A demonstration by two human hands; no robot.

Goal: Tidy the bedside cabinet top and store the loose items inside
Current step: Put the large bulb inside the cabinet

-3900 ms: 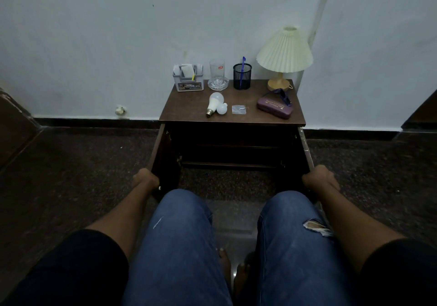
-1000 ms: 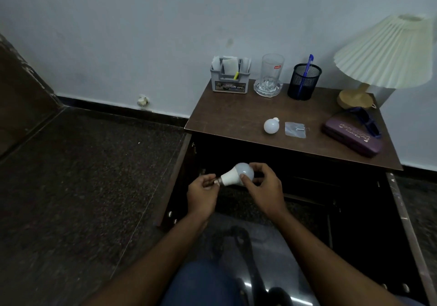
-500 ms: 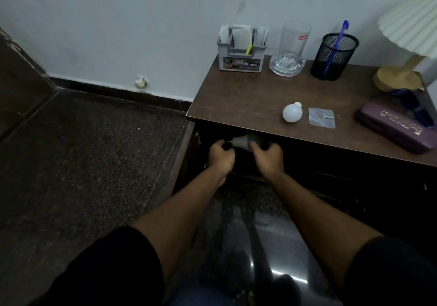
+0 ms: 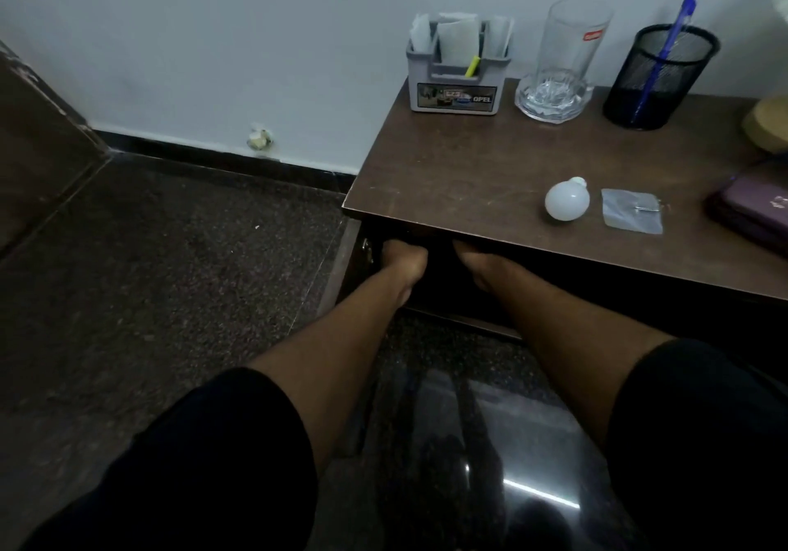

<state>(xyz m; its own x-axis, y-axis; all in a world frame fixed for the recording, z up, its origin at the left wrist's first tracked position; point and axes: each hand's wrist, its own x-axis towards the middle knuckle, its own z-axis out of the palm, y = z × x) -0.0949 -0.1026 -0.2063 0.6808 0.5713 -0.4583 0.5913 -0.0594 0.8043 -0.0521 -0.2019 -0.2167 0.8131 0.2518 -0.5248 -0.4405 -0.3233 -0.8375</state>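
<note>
The dark wooden bedside cabinet (image 4: 460, 175) stands open below its top. Both my arms reach into its dark inside. Only the back of my left hand (image 4: 403, 254) and of my right hand (image 4: 473, 258) shows under the top's front edge; the fingers and whatever they hold are hidden. On the top lie a small round white bulb (image 4: 567, 200), a clear plastic packet (image 4: 632, 210) and a purple case (image 4: 754, 209) at the right edge.
Along the back of the top stand a grey organiser (image 4: 456, 81) with papers, a tall glass (image 4: 567, 47) in a glass dish, a black mesh pen cup (image 4: 659, 81) with a blue pen, and a lamp base (image 4: 767, 124). The left door (image 4: 341, 260) hangs open beside my left hand.
Both hands carried the larger white bulb from in front of the cabinet into its inside. The bulb and my fingers have passed out of sight under the top.
</note>
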